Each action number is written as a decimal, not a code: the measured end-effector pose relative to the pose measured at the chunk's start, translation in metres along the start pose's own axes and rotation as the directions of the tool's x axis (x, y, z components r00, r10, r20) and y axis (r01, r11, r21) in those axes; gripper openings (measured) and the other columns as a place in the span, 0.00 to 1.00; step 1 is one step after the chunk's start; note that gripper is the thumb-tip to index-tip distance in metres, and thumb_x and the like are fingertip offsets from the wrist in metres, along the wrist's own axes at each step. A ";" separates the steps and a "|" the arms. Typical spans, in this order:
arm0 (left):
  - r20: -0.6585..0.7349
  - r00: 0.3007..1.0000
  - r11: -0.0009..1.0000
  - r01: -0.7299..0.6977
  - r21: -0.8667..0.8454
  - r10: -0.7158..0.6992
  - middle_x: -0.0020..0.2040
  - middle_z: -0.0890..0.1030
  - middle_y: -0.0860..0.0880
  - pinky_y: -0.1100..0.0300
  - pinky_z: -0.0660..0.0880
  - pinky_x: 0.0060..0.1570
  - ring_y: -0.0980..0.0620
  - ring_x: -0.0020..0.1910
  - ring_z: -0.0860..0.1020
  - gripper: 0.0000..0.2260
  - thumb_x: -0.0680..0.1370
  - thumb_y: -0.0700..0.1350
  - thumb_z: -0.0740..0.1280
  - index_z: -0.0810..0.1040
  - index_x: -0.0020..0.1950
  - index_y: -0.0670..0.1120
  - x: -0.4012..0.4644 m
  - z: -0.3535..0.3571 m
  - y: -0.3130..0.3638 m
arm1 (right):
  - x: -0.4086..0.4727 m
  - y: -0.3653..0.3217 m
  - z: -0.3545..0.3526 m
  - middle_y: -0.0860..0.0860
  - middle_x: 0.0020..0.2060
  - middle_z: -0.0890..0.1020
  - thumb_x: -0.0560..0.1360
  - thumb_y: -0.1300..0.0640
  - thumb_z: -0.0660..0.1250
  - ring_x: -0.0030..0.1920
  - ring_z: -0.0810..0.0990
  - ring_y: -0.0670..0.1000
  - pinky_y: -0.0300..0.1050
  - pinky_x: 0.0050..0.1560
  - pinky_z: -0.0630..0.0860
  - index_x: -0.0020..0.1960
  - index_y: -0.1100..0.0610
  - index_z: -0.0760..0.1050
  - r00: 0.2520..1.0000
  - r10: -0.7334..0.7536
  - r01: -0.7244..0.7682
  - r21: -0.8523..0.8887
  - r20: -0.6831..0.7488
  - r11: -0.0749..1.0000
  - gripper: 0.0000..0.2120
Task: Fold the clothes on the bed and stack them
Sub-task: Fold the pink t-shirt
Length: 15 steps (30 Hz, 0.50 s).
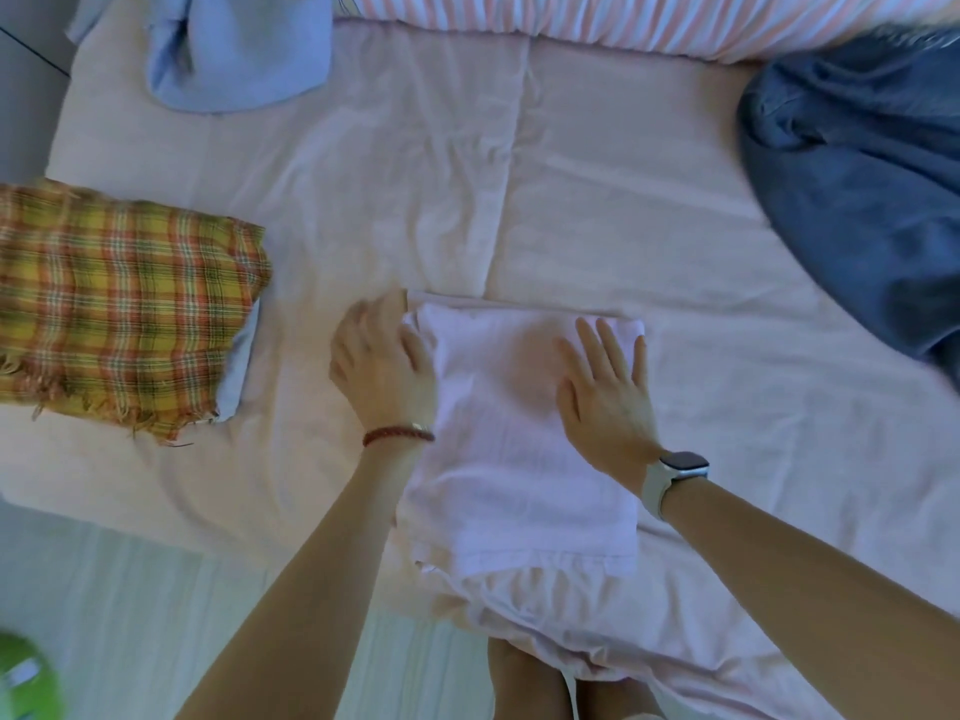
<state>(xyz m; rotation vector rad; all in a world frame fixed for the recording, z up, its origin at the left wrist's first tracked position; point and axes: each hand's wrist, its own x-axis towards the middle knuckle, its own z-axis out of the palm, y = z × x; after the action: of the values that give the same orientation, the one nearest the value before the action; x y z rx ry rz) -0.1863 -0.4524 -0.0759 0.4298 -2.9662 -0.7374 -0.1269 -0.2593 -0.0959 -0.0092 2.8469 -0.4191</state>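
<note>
While the head view looks straight down, a bed (597,163) with a wrinkled pale pink sheet fills most of it; a pink-and-white striped duvet (623,20) bunches along the far edge, pale floor (130,589) shows at lower left with a green object (23,678) in the corner. On the sheet: folded pale pink garment (519,459) near the front edge, centre. Left hand (382,363), red braided bracelet (397,436) on the wrist, sits at the garment's far left corner, fingers loosely bent, fingertips touching the fabric edge; can't tell if it pinches the cloth, looks like a plain touch. Right hand (605,392), wrist with a white-strapped watch (675,475), lies flat on the garment's far right part, fingers straight and spread, pressing down, holding nothing. Garment runs from under both hands back toward the person. Folded plaid cloth (119,309) lies left, well apart, on top of a pale blue folded piece (239,366). Unfolded light blue garment (239,54) sits far left; rumpled blue jeans (857,200) lie far right.
</note>
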 end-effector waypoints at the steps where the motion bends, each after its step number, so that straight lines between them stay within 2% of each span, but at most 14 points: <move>1: 0.033 0.960 0.955 -0.281 0.093 0.279 0.66 0.72 0.40 0.45 0.61 0.63 0.40 0.66 0.67 0.19 0.76 0.43 0.58 0.71 0.66 0.43 -0.012 0.004 -0.004 | -0.002 -0.005 0.001 0.62 0.67 0.71 0.76 0.54 0.49 0.68 0.67 0.64 0.72 0.66 0.58 0.66 0.60 0.71 0.999 -0.030 0.029 -0.013 -0.043 0.999 0.23; 2: 0.127 0.859 0.843 -0.512 0.164 0.497 0.67 0.72 0.41 0.43 0.58 0.65 0.40 0.68 0.66 0.20 0.76 0.45 0.58 0.71 0.67 0.44 -0.022 0.009 -0.006 | -0.002 -0.010 0.002 0.62 0.66 0.71 0.75 0.55 0.50 0.68 0.68 0.64 0.71 0.65 0.58 0.66 0.60 0.72 0.998 -0.047 0.045 -0.027 -0.044 0.999 0.23; 3: 0.251 0.751 0.723 -0.658 0.209 0.611 0.68 0.71 0.42 0.42 0.56 0.67 0.41 0.69 0.65 0.20 0.76 0.47 0.57 0.71 0.68 0.45 -0.030 0.015 -0.009 | -0.001 -0.016 0.004 0.62 0.67 0.71 0.75 0.55 0.51 0.68 0.68 0.64 0.71 0.64 0.59 0.66 0.59 0.71 0.998 -0.054 0.053 -0.036 -0.035 0.998 0.23; 4: 0.369 0.684 0.644 -0.725 0.244 0.630 0.70 0.70 0.43 0.42 0.55 0.68 0.42 0.70 0.65 0.21 0.77 0.49 0.55 0.71 0.68 0.46 -0.035 0.022 -0.012 | 0.001 -0.019 0.008 0.62 0.68 0.70 0.76 0.54 0.51 0.68 0.68 0.64 0.71 0.63 0.60 0.67 0.57 0.70 0.999 -0.052 0.051 -0.045 -0.013 0.998 0.23; 5: 0.455 0.678 0.633 -0.724 0.275 0.577 0.71 0.68 0.43 0.41 0.54 0.68 0.41 0.71 0.64 0.22 0.77 0.52 0.54 0.70 0.69 0.47 -0.034 0.027 -0.014 | 0.004 -0.019 0.014 0.62 0.68 0.69 0.76 0.53 0.50 0.68 0.68 0.64 0.72 0.62 0.61 0.68 0.56 0.69 0.999 -0.042 0.043 -0.055 0.020 0.998 0.23; 7: 0.557 0.742 0.735 -0.603 0.311 0.374 0.75 0.62 0.44 0.42 0.49 0.69 0.40 0.74 0.58 0.28 0.76 0.58 0.49 0.65 0.73 0.48 -0.021 0.036 -0.025 | 0.011 -0.010 0.027 0.60 0.69 0.69 0.76 0.49 0.50 0.68 0.68 0.63 0.73 0.60 0.62 0.70 0.52 0.68 0.994 -0.016 0.025 -0.081 0.109 0.996 0.24; 9: 0.594 0.779 0.808 -0.475 0.348 0.202 0.78 0.51 0.49 0.45 0.43 0.70 0.41 0.76 0.47 0.35 0.71 0.65 0.41 0.54 0.76 0.52 -0.005 0.042 -0.041 | 0.016 0.009 0.038 0.59 0.69 0.68 0.76 0.47 0.50 0.68 0.68 0.61 0.71 0.62 0.61 0.71 0.49 0.66 0.985 -0.020 0.041 -0.119 0.173 0.992 0.24; 10: 0.613 0.770 0.799 -0.475 0.369 0.174 0.78 0.47 0.52 0.46 0.43 0.71 0.41 0.76 0.44 0.37 0.69 0.66 0.37 0.49 0.77 0.53 0.001 0.044 -0.050 | 0.018 0.019 0.041 0.58 0.70 0.68 0.77 0.46 0.50 0.68 0.69 0.60 0.69 0.64 0.60 0.71 0.49 0.66 0.981 -0.033 0.060 -0.137 0.190 0.989 0.24; 12: 0.640 0.745 0.758 -0.525 0.387 0.189 0.78 0.45 0.54 0.46 0.45 0.72 0.42 0.76 0.44 0.38 0.69 0.66 0.36 0.46 0.77 0.53 0.008 0.045 -0.056 | 0.022 0.037 0.040 0.58 0.71 0.65 0.77 0.45 0.50 0.70 0.65 0.59 0.66 0.68 0.54 0.72 0.49 0.63 0.989 -0.044 0.067 -0.160 0.143 0.985 0.24; 14: 0.603 0.776 0.827 -0.455 0.331 0.185 0.78 0.47 0.51 0.47 0.48 0.72 0.42 0.76 0.46 0.36 0.72 0.65 0.41 0.47 0.77 0.50 0.005 0.041 -0.052 | 0.019 0.053 0.031 0.56 0.75 0.56 0.79 0.45 0.49 0.75 0.54 0.57 0.65 0.70 0.47 0.75 0.46 0.57 0.987 0.110 -0.094 -0.136 0.116 0.986 0.24; 15: 0.563 0.813 0.903 -0.343 0.258 0.147 0.78 0.47 0.48 0.47 0.48 0.73 0.43 0.76 0.46 0.35 0.73 0.63 0.46 0.48 0.77 0.49 0.000 0.038 -0.049 | 0.013 0.062 0.027 0.56 0.76 0.53 0.79 0.46 0.49 0.75 0.51 0.58 0.64 0.71 0.47 0.75 0.46 0.55 0.973 0.217 -0.208 -0.099 0.085 0.973 0.24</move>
<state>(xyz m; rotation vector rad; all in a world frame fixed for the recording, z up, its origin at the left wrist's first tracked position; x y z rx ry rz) -0.1783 -0.4766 -0.1327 -0.2108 -3.5909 -0.3288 -0.1302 -0.2086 -0.1419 0.2500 2.7320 -0.2387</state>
